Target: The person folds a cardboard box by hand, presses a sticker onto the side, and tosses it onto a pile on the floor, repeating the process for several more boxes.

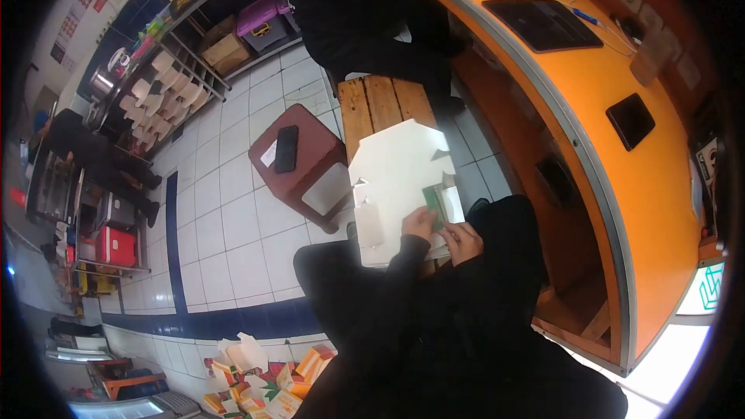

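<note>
A flat cardboard box blank [400,163], pale on the upper side with cut corners and notches, lies on a wooden bench [376,101] in front of my lap. Part of its right edge is folded up and shows a green printed face. My left hand [419,223] is closed at the lower end of this green flap. Just to its right, my right hand [461,242] pinches the same folded edge with bent fingers. Both hands are close together near the blank's lower right corner. The fingertips are partly hidden by the card.
A maroon stool [310,128] carrying a black phone [286,149] stands left of the bench. An orange counter [652,209] curves along the right, with a tablet [543,25] on it. Printed cartons [260,380] are heaped on the floor at lower left. A person in black [357,15] sits ahead.
</note>
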A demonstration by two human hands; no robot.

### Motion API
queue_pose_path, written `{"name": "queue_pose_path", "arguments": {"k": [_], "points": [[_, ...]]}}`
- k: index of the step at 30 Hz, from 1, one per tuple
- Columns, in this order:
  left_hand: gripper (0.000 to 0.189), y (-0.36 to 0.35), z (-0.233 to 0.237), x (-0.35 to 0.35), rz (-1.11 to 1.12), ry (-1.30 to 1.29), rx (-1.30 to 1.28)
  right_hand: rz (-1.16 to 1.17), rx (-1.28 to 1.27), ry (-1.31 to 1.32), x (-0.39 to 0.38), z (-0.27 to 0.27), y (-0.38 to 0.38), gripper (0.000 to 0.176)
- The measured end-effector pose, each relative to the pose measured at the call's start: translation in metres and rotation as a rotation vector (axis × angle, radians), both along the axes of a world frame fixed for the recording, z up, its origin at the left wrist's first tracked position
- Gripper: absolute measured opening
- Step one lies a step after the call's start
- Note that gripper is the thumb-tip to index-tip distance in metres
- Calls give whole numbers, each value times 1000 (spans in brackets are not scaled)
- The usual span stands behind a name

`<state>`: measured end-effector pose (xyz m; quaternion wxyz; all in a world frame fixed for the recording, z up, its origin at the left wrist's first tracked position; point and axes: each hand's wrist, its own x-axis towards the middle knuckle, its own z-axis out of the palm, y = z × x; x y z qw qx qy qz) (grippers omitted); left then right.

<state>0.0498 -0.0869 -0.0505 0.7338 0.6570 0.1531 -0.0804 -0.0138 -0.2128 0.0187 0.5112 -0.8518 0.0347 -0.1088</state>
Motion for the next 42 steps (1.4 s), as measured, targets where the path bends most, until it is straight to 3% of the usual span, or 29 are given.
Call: {"name": "queue_pose_path", "arguments": {"k": [3,5,7,11,14,15,18,19,21,22,23,25,26,29,35,39,41,42], "points": [[32,-8,-3,-16,-38,-131,187,-30,-25,-10,0,-10,1,20],[29,-12,21,-26,-73,-130,302,-36,-29,-8,1,-17,-3,20],[26,-15,43,-35,-198,-187,578,-98,-107,17,9,-20,-8,20],[31,-4,38,-35,-299,-171,538,-127,20,156,15,-34,-6,21],[40,32,56,-33,-184,-392,546,-100,24,185,17,-64,-9,21],[34,47,74,-32,-42,-497,587,-137,40,183,17,-74,-12,20],[23,101,122,-32,274,-402,756,-168,41,132,16,-75,-16,18],[23,122,110,-30,271,-401,763,-156,15,73,18,-64,-16,18],[27,161,56,-23,295,-193,413,-150,17,56,16,-41,-11,19],[41,168,47,-23,175,-8,150,-131,29,54,16,-32,-8,19],[41,171,37,-28,183,-10,150,-112,38,52,17,-27,-6,19],[56,160,38,-33,-128,154,-417,-100,45,42,18,-34,-2,19],[63,154,37,-37,-165,156,-467,-97,51,39,15,-37,-2,19],[59,145,64,-40,-340,97,-398,-63,-60,22,11,-36,-2,20],[47,138,34,-32,-147,120,-198,-43,-96,5,11,-36,1,24],[43,136,24,-29,18,131,-264,-121,-161,-160,4,22,23,32],[41,135,26,-27,58,126,-240,182,-329,-277,-3,43,27,41],[39,134,27,-27,91,122,-215,184,-329,-276,-6,48,33,41]]}}
